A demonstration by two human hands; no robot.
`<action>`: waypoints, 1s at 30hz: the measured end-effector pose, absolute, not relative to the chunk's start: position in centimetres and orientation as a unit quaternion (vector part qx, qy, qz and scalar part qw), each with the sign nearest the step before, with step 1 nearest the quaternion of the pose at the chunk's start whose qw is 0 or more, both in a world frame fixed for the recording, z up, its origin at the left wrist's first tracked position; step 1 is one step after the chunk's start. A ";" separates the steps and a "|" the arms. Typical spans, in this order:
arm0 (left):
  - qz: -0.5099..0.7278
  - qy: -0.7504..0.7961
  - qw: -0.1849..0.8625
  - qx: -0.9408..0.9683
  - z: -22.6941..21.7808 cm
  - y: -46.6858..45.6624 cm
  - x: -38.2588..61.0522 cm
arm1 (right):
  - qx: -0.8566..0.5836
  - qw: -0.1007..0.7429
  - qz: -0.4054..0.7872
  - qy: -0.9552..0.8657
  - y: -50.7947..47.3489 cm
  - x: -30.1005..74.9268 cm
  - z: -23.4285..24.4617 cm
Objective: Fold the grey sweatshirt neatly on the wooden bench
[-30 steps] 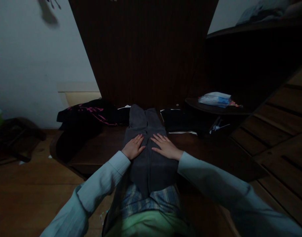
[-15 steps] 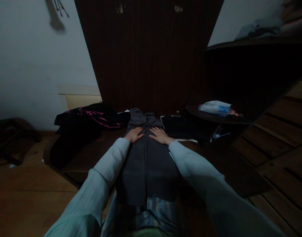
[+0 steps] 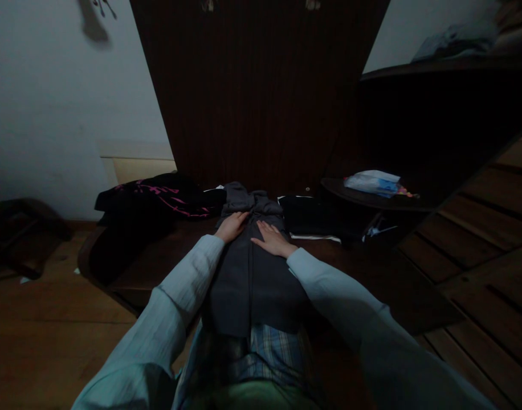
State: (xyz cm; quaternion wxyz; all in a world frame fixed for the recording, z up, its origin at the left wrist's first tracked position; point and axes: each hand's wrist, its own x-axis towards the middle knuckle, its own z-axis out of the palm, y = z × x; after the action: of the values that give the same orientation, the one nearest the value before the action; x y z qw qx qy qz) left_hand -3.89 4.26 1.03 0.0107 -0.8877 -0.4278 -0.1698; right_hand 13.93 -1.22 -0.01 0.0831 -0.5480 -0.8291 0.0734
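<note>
A dark grey garment point(image 3: 252, 273) lies lengthwise on a low dark wooden table point(image 3: 167, 262), its far end bunched up near the wardrobe. My left hand point(image 3: 231, 226) lies flat on the cloth near the bunched end, fingers pointing away from me. My right hand point(image 3: 270, 240) presses flat on the cloth just right of the centre crease, slightly nearer to me. Both arms wear pale long sleeves. Neither hand grips anything.
A black garment with pink print point(image 3: 158, 196) lies at the table's far left. A folded black item point(image 3: 308, 216) sits at the far right. A round shelf point(image 3: 363, 196) carries a plastic packet point(image 3: 372, 182). A dark wardrobe point(image 3: 261, 91) stands behind. Plaid cloth point(image 3: 269, 353) lies near me.
Both hands slid along the grey garment away from me, bunching its far end. Since half a second ago my right hand has drawn back slightly.
</note>
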 end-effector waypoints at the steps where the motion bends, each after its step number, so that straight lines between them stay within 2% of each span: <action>1: -0.178 -0.424 0.001 -0.888 0.9 3.6 -3.8 | -0.545 0.079 0.073 -0.832 -1.1 14.0 0.0; 6: -0.111 -0.429 -0.059 -0.895 -0.1 1.1 -3.9 | -0.545 0.066 0.075 -0.833 -1.1 13.9 0.1; 13: -0.026 -0.459 -0.078 -0.884 0.2 2.2 -3.8 | -0.545 0.048 0.086 -0.833 -0.5 14.1 0.6; 24: -0.036 -0.481 -0.056 -0.874 0.4 6.0 -3.0 | -0.552 0.049 0.087 -0.828 2.9 14.1 1.6; 30: -0.067 -0.482 -0.035 -0.873 0.0 5.9 -3.2 | -0.495 0.068 0.123 -0.858 -3.9 16.1 1.0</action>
State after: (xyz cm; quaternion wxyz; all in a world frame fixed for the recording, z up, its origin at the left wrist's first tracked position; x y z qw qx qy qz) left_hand -3.19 5.91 0.02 -0.0353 -0.8730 -0.4818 -0.0669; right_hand 16.08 -3.90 1.04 0.0677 -0.4946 -0.8577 0.1234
